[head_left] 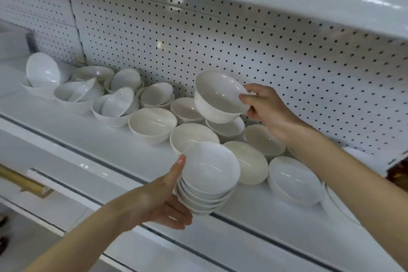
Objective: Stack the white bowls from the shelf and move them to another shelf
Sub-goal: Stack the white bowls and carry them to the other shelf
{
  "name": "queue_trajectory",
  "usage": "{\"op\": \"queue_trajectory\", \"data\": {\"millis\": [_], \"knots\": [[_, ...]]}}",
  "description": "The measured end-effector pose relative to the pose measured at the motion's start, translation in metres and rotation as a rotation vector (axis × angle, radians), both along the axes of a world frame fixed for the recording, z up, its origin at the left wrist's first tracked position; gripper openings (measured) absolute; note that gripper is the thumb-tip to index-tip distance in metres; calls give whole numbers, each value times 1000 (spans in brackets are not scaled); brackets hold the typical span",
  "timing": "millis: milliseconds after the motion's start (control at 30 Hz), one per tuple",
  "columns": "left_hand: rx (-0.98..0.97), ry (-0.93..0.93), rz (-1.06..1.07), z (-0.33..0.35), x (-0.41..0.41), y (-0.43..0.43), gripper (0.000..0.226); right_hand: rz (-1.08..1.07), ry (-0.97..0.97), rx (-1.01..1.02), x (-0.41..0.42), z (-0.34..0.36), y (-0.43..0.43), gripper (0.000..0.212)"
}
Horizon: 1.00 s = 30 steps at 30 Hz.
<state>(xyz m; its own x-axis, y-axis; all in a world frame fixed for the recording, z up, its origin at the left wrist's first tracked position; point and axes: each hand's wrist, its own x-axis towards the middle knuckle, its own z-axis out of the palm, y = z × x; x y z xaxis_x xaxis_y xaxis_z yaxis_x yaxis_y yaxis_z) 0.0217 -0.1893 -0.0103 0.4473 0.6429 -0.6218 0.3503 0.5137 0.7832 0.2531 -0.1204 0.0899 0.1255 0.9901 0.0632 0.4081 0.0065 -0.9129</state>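
White glossy ceramic bowls (152, 122) lie scattered on the white metal shelf (92, 137) between and left of both hands; left hand (154, 201) cups a nested stack of bowls (207, 183) at the shelf edge, right hand (265, 106) pinches the rim of two stacked bowls (218, 97) lifted above.

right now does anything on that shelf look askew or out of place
Yes. At the far left a white bowl stands tipped on its side against another, and several small bowls lie tilted inside larger ones rather than nested flat. Nothing looks broken or spilled.

White bowls (152, 125) (some creamier), white pegboard (220, 46) dotted black.
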Motion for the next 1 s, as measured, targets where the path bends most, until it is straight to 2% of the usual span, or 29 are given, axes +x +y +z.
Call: {"op": "queue_trajectory", "data": {"millis": [133, 300, 467, 1000], "knots": [[-4, -36, 35, -5, -2, 1, 107, -14, 0, -43, 0, -1, -33, 20], [-37, -108, 46, -8, -7, 3, 117, -28, 5, -61, -9, -11, -57, 19], [-74, -170, 68, -10, -9, 3, 109, -31, -26, -96, -18, -20, -63, 16], [-74, -197, 101, -10, -7, 0, 107, -8, -87, -126, -23, -36, -88, 16]]}}
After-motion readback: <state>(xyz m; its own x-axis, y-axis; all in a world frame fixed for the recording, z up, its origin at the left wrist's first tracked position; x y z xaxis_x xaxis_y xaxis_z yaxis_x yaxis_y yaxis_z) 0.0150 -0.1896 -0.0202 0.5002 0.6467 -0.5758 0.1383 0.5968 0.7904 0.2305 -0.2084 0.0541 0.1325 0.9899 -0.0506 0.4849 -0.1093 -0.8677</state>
